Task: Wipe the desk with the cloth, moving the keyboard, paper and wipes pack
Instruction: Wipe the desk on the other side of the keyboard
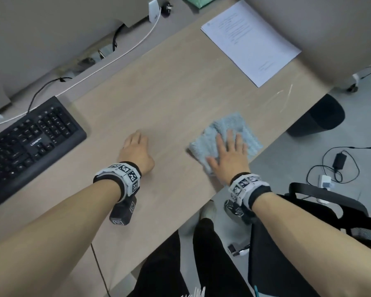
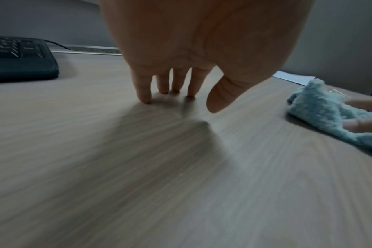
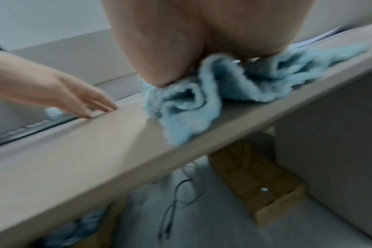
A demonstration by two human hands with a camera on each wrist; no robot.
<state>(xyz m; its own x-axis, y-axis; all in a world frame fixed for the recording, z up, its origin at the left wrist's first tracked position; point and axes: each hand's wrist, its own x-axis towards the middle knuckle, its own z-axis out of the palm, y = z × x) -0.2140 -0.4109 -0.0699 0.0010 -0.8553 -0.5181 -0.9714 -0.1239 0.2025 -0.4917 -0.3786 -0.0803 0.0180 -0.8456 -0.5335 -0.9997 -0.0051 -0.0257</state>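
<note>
A light blue fluffy cloth (image 1: 238, 127) lies at the desk's near right edge, and my right hand (image 1: 227, 155) presses flat on it with fingers spread. The right wrist view shows the cloth (image 3: 187, 114) bunched under my palm at the desk edge. My left hand (image 1: 135, 151) rests fingertips down on the bare wooden desk (image 1: 169, 86), fingers straight, holding nothing; the left wrist view shows its fingertips (image 2: 146, 99) touching the wood. A black keyboard (image 1: 28, 142) sits at the left. A printed paper (image 1: 251, 41) lies at the far right. A green pack (image 1: 199, 1) shows at the top edge.
Grey partitions stand behind and to the right of the desk. A white cable (image 1: 116, 58) runs along the back edge. A black bin (image 1: 317, 116), floor cables (image 1: 338, 161) and an office chair (image 1: 321, 213) are to the right, off the desk.
</note>
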